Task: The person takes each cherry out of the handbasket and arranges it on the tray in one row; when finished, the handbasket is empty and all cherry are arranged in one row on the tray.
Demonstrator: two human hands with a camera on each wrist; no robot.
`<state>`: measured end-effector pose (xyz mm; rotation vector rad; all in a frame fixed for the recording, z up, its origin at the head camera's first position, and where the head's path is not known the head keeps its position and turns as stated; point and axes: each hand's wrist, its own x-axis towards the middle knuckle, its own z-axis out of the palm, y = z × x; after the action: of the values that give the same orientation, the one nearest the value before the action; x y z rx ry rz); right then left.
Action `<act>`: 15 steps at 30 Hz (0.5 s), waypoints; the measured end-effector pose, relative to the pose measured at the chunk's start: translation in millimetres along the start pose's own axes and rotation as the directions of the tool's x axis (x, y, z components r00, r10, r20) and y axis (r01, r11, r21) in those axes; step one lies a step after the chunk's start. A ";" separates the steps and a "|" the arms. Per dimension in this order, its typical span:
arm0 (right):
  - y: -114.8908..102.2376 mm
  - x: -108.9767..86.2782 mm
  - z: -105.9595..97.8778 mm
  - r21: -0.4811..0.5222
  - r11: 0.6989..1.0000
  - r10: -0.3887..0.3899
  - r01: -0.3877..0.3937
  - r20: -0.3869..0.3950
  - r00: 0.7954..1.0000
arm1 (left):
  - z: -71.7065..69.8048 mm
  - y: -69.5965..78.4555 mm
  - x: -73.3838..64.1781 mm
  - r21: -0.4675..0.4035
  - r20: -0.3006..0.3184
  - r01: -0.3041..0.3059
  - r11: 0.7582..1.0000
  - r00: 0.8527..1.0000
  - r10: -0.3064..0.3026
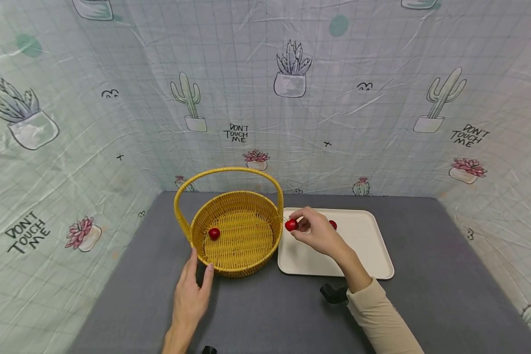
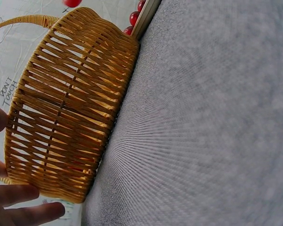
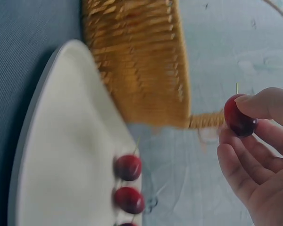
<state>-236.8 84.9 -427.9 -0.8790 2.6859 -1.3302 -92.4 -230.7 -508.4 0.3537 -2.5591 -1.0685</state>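
Between thumb and fingertips my right hand (image 1: 316, 230) pinches a red cherry (image 1: 291, 225), held above the tray's left end, close to the basket. Its thin stem shows in the right wrist view, where the held cherry (image 3: 240, 116) is in front of the basket handle. My left hand (image 1: 191, 297) rests with spread, fairly straight fingers at the near-left side of the yellow wicker basket (image 1: 236, 270). One cherry (image 1: 214, 233) lies inside the basket at its left. On the cream tray (image 1: 363, 250), cherries (image 3: 129, 200) sit in a row, mostly hidden behind my right hand in the head view.
The basket's tall arched handle (image 1: 227, 169) rises over its opening. Tray and basket stand side by side on a grey tabletop (image 1: 256, 314). A black object (image 1: 334, 293) shows by the right wrist. Behind the table hangs a printed cloth (image 1: 230, 98) with cactus drawings.
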 end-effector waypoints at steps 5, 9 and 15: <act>20.2 -5.7 -9.9 -0.043 0.998 0.033 -0.035 -0.050 0.998 | 0.1 0.1 0.1 -0.002 -0.001 0.000 1.000 1.000 0.000; 33.5 -9.3 -18.9 -0.061 0.996 0.057 -0.063 -0.095 0.994 | -0.4 0.7 0.2 -0.001 0.000 0.004 1.000 1.000 -0.004; 51.3 -15.0 -32.0 -0.090 0.987 0.116 -0.131 -0.150 0.982 | -1.2 2.1 -0.3 0.001 0.007 0.004 1.000 1.000 -0.004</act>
<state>-256.8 140.1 -448.7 -0.6322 2.8851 -1.2911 -91.8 -229.9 -506.1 0.3565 -2.5659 -1.0720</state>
